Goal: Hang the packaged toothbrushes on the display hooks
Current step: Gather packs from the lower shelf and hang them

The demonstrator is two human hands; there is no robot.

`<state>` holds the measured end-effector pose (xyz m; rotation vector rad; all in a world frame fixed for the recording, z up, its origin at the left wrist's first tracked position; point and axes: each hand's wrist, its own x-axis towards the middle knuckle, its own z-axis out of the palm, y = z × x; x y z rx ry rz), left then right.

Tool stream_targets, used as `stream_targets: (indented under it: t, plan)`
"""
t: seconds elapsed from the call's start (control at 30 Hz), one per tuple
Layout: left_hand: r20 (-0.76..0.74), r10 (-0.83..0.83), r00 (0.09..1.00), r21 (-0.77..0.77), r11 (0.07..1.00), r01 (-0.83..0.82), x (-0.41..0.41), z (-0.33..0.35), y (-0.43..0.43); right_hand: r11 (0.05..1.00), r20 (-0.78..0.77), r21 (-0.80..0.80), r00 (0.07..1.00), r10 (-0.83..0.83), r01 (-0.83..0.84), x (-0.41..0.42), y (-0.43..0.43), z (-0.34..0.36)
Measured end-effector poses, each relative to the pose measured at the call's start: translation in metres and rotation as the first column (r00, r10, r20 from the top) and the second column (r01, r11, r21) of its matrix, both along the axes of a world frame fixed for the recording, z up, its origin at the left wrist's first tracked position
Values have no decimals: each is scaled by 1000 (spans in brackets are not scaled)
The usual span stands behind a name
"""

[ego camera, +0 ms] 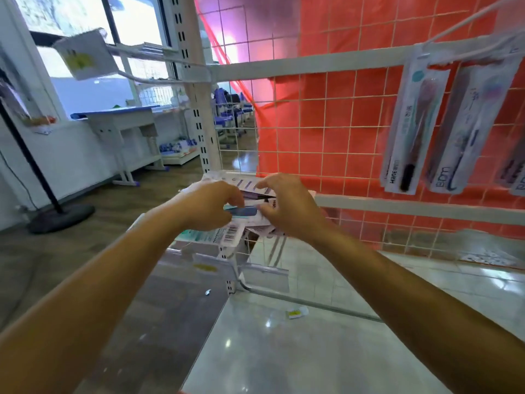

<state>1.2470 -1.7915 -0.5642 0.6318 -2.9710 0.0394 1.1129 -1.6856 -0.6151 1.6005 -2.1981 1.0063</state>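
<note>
A person's two bare arms reach forward to a loose pile of packaged toothbrushes (237, 233) lying on a low wire shelf (262, 248) at the foot of a white wire grid panel (335, 115) backed with red sheeting (355, 24); the left hand (210, 203) has its fingers curled down onto a teal-and-blue toothbrush package (241, 212) on top of the pile, pinching its near end; the right hand (287, 206) arches over the same package from the other side, fingers bent and spread, thumb against the package's white end, though motion blur leaves it unclear whether that hand actually grips; one pack with a barcode (233, 234) juts over the shelf's front edge; up and to the right, well apart from the hands, two long toothbrush packs (412, 132) (466, 129) hang side by side from display hooks (443, 38) on a white crossbar (312, 64), with the edges of further packs at the frame's right border; at upper left another hook (147, 78) carries a blurred white price tag (85, 55) beside a slotted white upright (196, 81); beyond it stand a blue-topped bench (122, 120) below the windows and a black floor stand (61, 217).
</note>
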Motion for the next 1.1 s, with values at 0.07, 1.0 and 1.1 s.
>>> stream_targets:
  t: [0.07, 1.0, 1.1]
  plan:
    - [40, 43, 998, -69, 997, -40, 10, -4, -10, 999, -45, 49, 999, 21, -19, 9, -12, 0]
    - [118, 44, 992, -21, 999, -42, 29, -42, -60, 860, -213, 510, 969, 124, 2, 27, -48, 9]
    - [94, 35, 995, -25, 999, -33, 30, -47, -57, 828, -226, 561, 963, 145, 7, 30, -44, 9]
